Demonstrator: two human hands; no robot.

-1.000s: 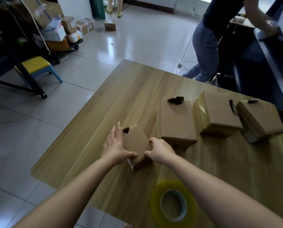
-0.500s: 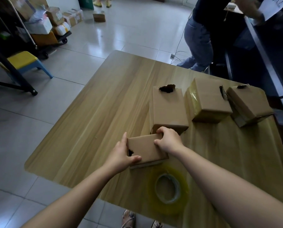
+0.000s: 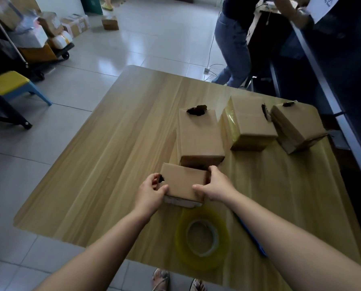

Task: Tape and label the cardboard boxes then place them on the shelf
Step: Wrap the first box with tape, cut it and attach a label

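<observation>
Brown corrugated cardboard, small box [image 3: 182,182]: it sits at the near middle of the pale wood-grain bench [image 3: 112,164], held by both ends. The left hand [image 3: 150,193] curls round the left end beside a dark torn hole [image 3: 161,179], thumb on top. The right hand [image 3: 217,186] grasps the right end, fingers over the far corner. No readable print shows on its visible faces.

- Three larger brown cardboard boxes in a row behind it: first [image 3: 200,139] just beyond the small box, second [image 3: 249,120] with glossy tape on its left face, third [image 3: 295,127] tilted near the right edge. Each has a dark torn patch.
- Yellowish clear tape roll [image 3: 223,236] lies flat, just nearer than the small box.
- Blue pen [image 3: 251,235] lies just right of the roll.
- White paper sheet [image 3: 320,5], top right: dark writing, too small to read.

Change: a second ago the small box lay cornerwise with the hole at its far corner and the left hand's fingers straight. It is now squared to the near edge, with the hole at the left end.
</observation>
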